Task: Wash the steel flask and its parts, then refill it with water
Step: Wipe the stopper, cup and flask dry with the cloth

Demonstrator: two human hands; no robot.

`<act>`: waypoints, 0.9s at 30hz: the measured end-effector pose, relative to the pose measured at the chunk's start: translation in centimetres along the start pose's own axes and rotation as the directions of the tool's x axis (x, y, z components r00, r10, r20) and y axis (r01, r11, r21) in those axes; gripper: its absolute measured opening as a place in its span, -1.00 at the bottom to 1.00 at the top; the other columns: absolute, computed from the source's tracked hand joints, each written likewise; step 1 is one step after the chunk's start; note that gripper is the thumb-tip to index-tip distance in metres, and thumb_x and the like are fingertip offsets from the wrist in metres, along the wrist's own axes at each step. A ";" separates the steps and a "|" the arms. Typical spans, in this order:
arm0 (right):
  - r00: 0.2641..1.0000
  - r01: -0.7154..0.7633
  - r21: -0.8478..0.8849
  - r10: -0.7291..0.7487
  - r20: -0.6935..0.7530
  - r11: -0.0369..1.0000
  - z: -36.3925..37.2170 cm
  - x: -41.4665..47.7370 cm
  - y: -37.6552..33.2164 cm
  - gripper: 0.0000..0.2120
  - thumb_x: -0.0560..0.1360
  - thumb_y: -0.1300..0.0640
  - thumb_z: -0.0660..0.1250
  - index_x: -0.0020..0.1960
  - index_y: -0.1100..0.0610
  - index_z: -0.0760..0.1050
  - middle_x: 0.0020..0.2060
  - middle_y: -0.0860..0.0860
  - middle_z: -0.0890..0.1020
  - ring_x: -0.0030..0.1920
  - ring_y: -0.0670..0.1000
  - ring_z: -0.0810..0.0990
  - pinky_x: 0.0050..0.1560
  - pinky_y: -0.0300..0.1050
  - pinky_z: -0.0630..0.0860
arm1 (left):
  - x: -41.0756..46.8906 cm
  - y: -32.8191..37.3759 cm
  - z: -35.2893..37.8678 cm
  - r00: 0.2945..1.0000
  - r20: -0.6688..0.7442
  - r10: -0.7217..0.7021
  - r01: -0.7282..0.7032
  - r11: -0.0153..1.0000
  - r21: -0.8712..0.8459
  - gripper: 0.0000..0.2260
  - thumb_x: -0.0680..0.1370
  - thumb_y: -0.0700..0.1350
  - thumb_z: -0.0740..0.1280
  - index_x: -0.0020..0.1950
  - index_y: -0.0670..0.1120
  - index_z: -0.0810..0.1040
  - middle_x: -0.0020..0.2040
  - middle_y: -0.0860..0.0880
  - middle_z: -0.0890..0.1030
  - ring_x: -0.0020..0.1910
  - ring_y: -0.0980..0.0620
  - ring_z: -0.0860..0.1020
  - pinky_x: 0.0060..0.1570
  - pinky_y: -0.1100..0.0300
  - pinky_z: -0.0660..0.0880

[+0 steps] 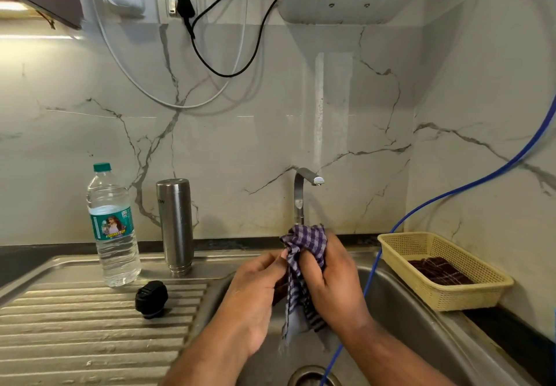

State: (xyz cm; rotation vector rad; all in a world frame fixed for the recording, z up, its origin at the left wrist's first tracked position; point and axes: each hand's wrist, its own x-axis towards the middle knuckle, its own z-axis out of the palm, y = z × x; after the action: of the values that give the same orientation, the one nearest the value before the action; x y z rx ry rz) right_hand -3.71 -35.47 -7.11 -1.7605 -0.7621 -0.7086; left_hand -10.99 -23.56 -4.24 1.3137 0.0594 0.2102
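Observation:
The steel flask [176, 223] stands upside down on the back of the draining board, mouth down. Its black cap [151, 298] lies on the ribbed board in front of it. Over the sink basin [400, 304], both my hands hold a purple-and-white checked cloth [305, 246]. My left hand [258, 289] pinches its left side, and my right hand [334, 289] grips the bunched cloth, which hangs down between them. The steel tap [302, 193] rises just behind the cloth, with no water visibly running.
A clear plastic water bottle [112, 226] with a green cap stands left of the flask. A yellow mesh basket [445, 268] holding a dark cloth sits right of the sink. A blue hose [445, 196] runs down into the drain [313, 376].

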 end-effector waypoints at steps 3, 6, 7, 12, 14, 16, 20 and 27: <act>0.994 -0.092 0.105 0.097 -0.048 0.990 0.1 0.2 -0.2 -0.84 0.64 0.08 0.25 0.07 -0.13 0.58 -0.08 -0.16 0.66 0.01 -0.17 0.64 0.00 -0.33 0.51 | 0.1 -0.4 -0.1 0.995 -0.002 0.095 -0.095 0.991 0.094 -0.82 0.64 -0.16 0.31 0.07 -0.12 0.72 -0.03 -0.13 0.75 -0.03 -0.03 0.72 0.10 0.03 0.60; 0.929 -0.355 0.245 0.370 -0.014 0.902 -0.2 0.4 -0.5 -0.83 0.66 0.01 0.24 0.04 -0.06 0.62 -0.13 -0.12 0.72 -0.05 -0.16 0.68 -0.01 -0.19 0.55 | 0.0 -0.8 -0.2 0.968 0.081 0.238 -0.251 0.918 0.307 -0.83 0.63 -0.20 0.35 0.08 -0.02 0.73 -0.04 -0.02 0.76 -0.01 0.00 0.72 0.01 0.13 0.65; 0.891 -0.441 0.312 0.454 0.036 0.842 -0.3 0.5 -0.5 -0.79 0.67 -0.03 0.22 0.06 -0.04 0.63 -0.12 -0.10 0.73 -0.04 -0.12 0.70 0.02 -0.15 0.57 | -0.1 -0.9 -0.3 0.954 0.128 0.271 -0.300 0.883 0.362 -0.82 0.63 -0.22 0.36 0.09 -0.01 0.73 -0.03 0.01 0.76 0.00 0.03 0.72 -0.01 0.19 0.64; 0.742 -0.653 0.430 0.639 0.201 0.623 -1.7 1.7 -1.2 -0.70 0.67 -0.10 0.20 0.04 0.03 0.64 -0.21 -0.05 0.76 -0.10 -0.05 0.73 -0.10 -0.17 0.57 | 0.1 -0.5 -0.9 0.924 0.275 0.265 -0.378 0.743 0.553 -0.75 0.64 -0.26 0.31 0.12 0.03 0.72 -0.01 0.16 0.74 0.02 0.21 0.69 -0.01 0.37 0.56; 0.811 -0.577 0.363 0.565 0.152 0.731 -2.1 1.8 -1.1 -0.74 0.66 -0.10 0.21 0.03 -0.02 0.64 -0.19 -0.12 0.75 -0.11 -0.14 0.72 -0.05 -0.18 0.56 | -0.1 -0.4 -0.5 0.948 0.238 0.212 -0.293 0.872 0.391 -0.79 0.67 -0.16 0.27 0.12 -0.02 0.72 0.03 0.05 0.75 0.06 0.11 0.70 0.02 0.29 0.58; 0.901 -0.434 0.251 0.420 0.111 0.865 -2.2 1.3 -1.1 -0.83 0.65 -0.10 0.24 0.03 -0.14 0.60 -0.13 -0.20 0.72 -0.08 -0.23 0.68 0.00 -0.23 0.56 | 0.0 -0.2 -0.4 0.980 0.160 0.120 -0.141 0.982 0.127 -0.72 0.67 -0.12 0.23 0.06 -0.12 0.74 0.06 -0.09 0.74 0.07 0.02 0.70 0.01 0.24 0.59; 0.995 -0.012 0.082 0.004 0.096 0.997 -1.1 0.0 -0.2 -0.77 0.62 -0.10 0.25 0.18 -0.08 0.60 0.01 -0.19 0.67 0.08 -0.18 0.63 0.09 -0.24 0.54 | 0.5 0.2 -0.9 0.995 0.077 0.068 -0.062 0.995 -0.076 -0.76 0.52 -0.13 0.33 0.01 -0.19 0.75 0.06 -0.26 0.71 -0.04 -0.12 0.69 0.05 -0.02 0.55; 0.975 0.189 0.126 -0.201 0.091 0.974 -1.0 -0.2 0.2 -0.74 0.56 0.04 0.25 0.18 0.03 0.60 0.03 -0.13 0.63 0.10 -0.11 0.61 0.12 -0.26 0.50 | 0.4 0.0 -1.0 0.990 0.141 0.020 0.003 0.987 -0.164 -0.76 0.47 -0.04 0.38 -0.10 -0.15 0.78 -0.02 -0.21 0.73 -0.08 -0.11 0.69 0.10 -0.04 0.54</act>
State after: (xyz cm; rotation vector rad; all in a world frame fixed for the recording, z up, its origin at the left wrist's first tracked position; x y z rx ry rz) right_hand -3.75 -36.54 -7.07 -1.6398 -1.0379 -0.6927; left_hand -10.76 -22.50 -4.51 1.1621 -0.0834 0.1252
